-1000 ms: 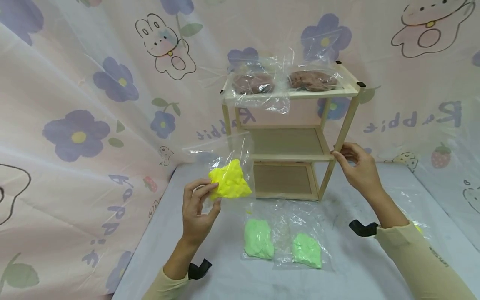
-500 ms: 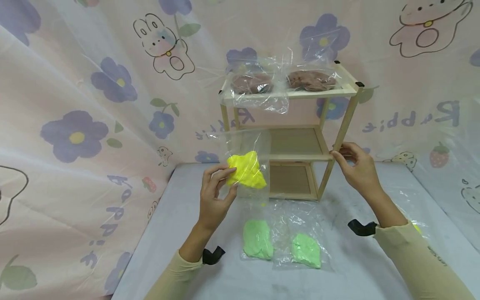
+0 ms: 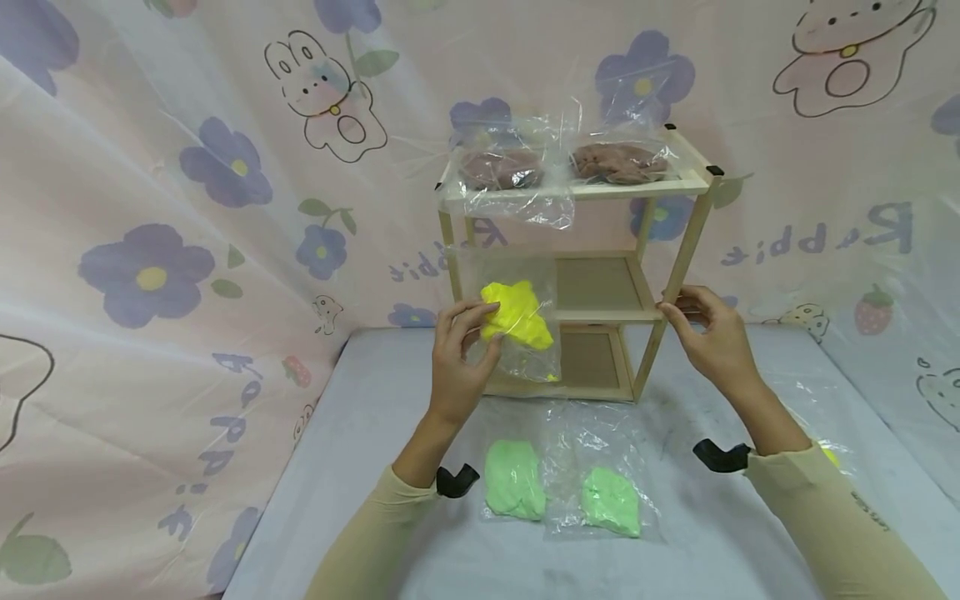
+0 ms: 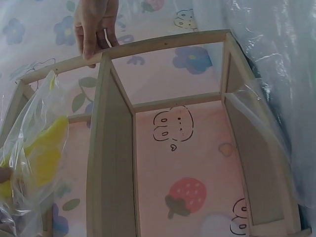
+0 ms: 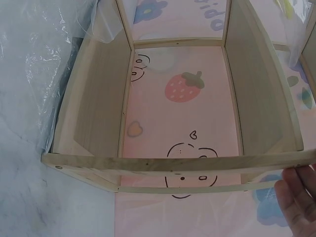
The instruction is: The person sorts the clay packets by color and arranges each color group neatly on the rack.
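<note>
My left hand [image 3: 465, 358] pinches a clear plastic bag holding a bright yellow lump of soft clay [image 3: 517, 315]. The bag hangs in front of the left part of a small wooden shelf rack [image 3: 600, 315], near middle-shelf height. In the left wrist view the yellow clay [image 4: 47, 153] shows through the plastic beside the rack's lower opening. My right hand [image 3: 708, 333] holds the rack's right front post, where the middle shelf joins it. Fingers of that hand [image 5: 296, 195] show at the post's edge in the right wrist view.
Two bags of brown clay [image 3: 618, 162] lie on the top shelf. Two bags of light green clay [image 3: 514, 481] lie on the white-covered table [image 3: 360, 467] before the rack. More yellow [image 3: 829, 455] peeks out behind the right forearm. A printed curtain [image 3: 150, 367] hangs behind.
My left hand has carried the bag of yellow clay rightward and up, toward the rack's middle shelf. The right hand stays on the post.
</note>
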The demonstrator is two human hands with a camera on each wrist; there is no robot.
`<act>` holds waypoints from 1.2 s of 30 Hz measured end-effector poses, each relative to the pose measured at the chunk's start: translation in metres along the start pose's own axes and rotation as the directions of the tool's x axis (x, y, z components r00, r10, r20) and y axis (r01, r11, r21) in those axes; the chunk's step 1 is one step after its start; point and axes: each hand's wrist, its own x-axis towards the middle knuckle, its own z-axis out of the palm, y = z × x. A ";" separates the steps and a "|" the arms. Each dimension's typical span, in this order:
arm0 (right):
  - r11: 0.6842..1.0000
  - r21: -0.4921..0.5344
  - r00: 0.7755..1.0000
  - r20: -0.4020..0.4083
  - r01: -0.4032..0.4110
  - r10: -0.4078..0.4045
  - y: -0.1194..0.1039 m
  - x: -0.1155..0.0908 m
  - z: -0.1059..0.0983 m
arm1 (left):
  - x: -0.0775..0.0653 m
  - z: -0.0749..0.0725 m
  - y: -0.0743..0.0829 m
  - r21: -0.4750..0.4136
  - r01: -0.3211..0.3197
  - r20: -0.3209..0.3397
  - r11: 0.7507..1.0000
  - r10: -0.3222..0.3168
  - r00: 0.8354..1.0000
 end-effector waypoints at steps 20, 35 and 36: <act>1.000 -0.001 1.000 0.000 -0.003 0.003 -0.001 0.000 0.000 | 0.031 0.022 -0.021 0.040 0.183 -0.026 0.982 -0.182 0.983; 1.000 0.004 1.000 0.002 0.003 -0.003 -0.002 0.001 -0.001 | 0.046 0.039 -0.020 0.284 0.247 -0.066 0.926 -0.239 0.969; 1.000 0.003 1.000 0.001 0.003 -0.003 -0.001 0.001 -0.001 | 0.046 0.039 -0.020 0.303 0.256 -0.057 0.918 -0.251 0.966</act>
